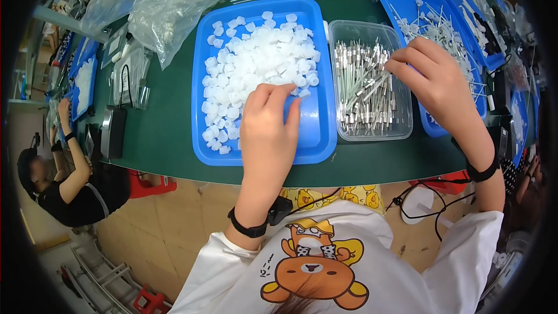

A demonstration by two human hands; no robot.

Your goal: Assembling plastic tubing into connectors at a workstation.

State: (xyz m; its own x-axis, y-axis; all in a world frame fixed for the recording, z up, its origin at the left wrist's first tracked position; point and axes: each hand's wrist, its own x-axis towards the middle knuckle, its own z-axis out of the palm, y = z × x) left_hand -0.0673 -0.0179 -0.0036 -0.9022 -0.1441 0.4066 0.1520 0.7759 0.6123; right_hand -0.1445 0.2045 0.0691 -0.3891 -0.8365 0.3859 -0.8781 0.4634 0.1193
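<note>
Caps [256, 64] under left hand [267, 122]; pins [363, 90] under right hand [436, 78].

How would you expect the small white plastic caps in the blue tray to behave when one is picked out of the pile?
The small white plastic caps look hollow and tiny, so probably light and fairly stiff. Heaped loosely in the blue plastic tray, neighbours may shift or tumble when the left hand pinches one. Their short cylindrical shape suggests they could roll.

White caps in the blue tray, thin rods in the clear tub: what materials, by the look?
Small white cylindrical caps: likely translucent soft plastic, matte and milky. Thin rods: whitish shafts with silvery ends that glint, probably metal; shaft material unclear. Blue rectangular tray: glossy moulded plastic. Clear rectangular tub: transparent plastic, see-through walls.
</note>
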